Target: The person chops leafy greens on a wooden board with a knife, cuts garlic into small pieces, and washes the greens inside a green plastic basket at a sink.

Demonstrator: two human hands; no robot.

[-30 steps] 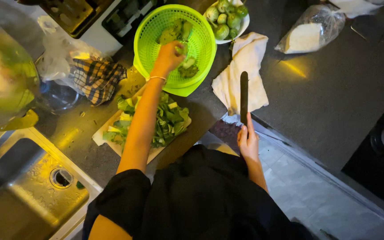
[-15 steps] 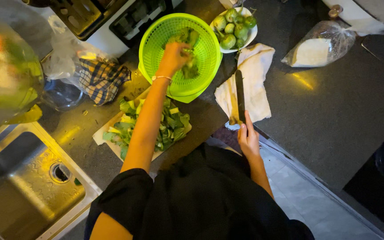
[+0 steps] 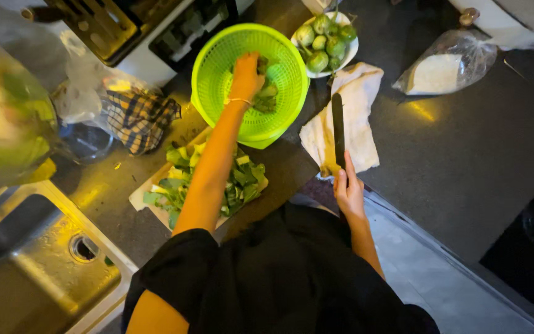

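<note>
most of my chopped greens [image 3: 208, 185] remain piled on the cutting board [image 3: 156, 196] near the sink [image 3: 38, 266]; a few pieces already lie in the green colander [image 3: 217, 68] beyond; my left hand [image 3: 246, 77] reaches in, arm outstretched, closed around leaves; my right hand [image 3: 348, 193] grasps the knife [image 3: 338, 130] resting over the white cloth [image 3: 356, 99].

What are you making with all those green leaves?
A person is cooking at a dark counter. Their left hand is inside a bright green colander, on some cut leafy greens. More chopped greens lie on the cutting board. Their right hand holds a knife over a white cloth.
</note>
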